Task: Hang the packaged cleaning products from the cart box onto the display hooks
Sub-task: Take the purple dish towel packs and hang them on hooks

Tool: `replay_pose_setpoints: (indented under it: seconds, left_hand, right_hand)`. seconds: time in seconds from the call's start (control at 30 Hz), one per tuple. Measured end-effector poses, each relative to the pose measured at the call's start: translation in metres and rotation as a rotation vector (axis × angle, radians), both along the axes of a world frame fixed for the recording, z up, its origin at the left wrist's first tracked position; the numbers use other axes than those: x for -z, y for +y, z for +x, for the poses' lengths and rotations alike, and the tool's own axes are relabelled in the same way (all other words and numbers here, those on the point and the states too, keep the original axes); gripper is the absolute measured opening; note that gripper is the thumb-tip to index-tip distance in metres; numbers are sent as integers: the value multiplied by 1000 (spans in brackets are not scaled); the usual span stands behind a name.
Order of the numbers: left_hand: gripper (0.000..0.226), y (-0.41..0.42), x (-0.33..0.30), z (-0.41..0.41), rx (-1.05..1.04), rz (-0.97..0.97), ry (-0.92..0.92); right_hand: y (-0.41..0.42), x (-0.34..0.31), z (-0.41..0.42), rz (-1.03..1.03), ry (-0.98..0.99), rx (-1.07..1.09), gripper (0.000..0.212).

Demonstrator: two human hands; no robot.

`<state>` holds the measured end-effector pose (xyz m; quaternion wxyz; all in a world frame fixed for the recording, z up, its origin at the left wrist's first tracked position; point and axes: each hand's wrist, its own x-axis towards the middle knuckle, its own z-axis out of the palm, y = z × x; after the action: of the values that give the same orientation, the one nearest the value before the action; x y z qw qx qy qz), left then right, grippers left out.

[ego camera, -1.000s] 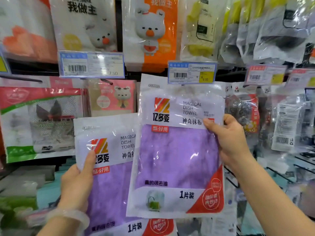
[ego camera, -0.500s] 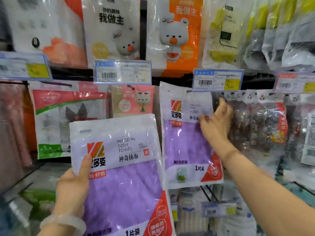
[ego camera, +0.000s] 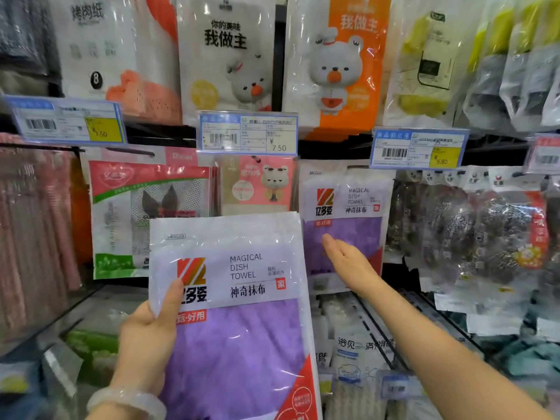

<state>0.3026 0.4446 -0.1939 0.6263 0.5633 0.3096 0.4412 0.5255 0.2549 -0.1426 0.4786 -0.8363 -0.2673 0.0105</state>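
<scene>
Store display, right hand (ego camera: 348, 262) outstretched, fingers straight

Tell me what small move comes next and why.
Probably bring the open right hand across to the purple dish towel pack gripped by the left hand: an identical pack already hangs under the 6.90 price tag.
</scene>
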Motion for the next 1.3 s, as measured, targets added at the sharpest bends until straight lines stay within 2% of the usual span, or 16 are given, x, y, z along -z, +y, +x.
replay_pose_setpoints:
  seconds: [0.07, 0.1, 0.17, 0.27, 0.33, 0.43, 0.53, 0.6, 0.67, 0.77, 0.9, 1.07, 1.3]
  left_hand:
    - [40, -5, 1, 5, 18, 3, 3]
    - [37, -8, 0, 8, 20, 15, 4]
    - [35, -16, -1, 15, 31, 26, -2]
    - [37, -28, -1, 26, 80, -1, -13]
    - [37, -36, 0, 33, 110, 2, -11]
    - [37, -48, 0, 39, 132, 107, 35]
    - [43, -60, -3, 43, 249, 133, 20]
    - [30, -65, -4, 46, 302, 144, -8]
    - [20, -69, -6, 48, 316, 182, -41]
    - [26, -75, -9, 49, 330, 208, -56]
    - [28, -78, -12, 47, 330, 139, -58]
    - [25, -72, -10, 47, 262, 129, -51]
    - [28, -56, -5, 49, 130, 128, -54]
  right_hand:
    - [-1, -4, -26, 238, 187, -111, 59]
    - [-3, -5, -37, 276, 219, -136, 64]
    - [-8, -3, -55, 226, 120, -107, 65]
    - [-20, 1, -66, 171, -68, 41, 52]
    - [-29, 0, -67, 196, -121, 66, 36]
    - [-41, -2, -68, 290, -74, 54, 25]
    - [-52, -5, -69, 389, -21, 62, 10]
    - [-60, -4, -68, 459, 54, 74, 4]
    - [-67, -2, -67, 496, 97, 86, 3]
    - [-76, 1, -65, 569, 148, 77, 6]
    - [-85, 3, -61, 658, 167, 17, 13]
    - [-94, -5, -60, 721, 208, -104, 16]
    - [-108, -36, -59, 915, 158, -60, 13]
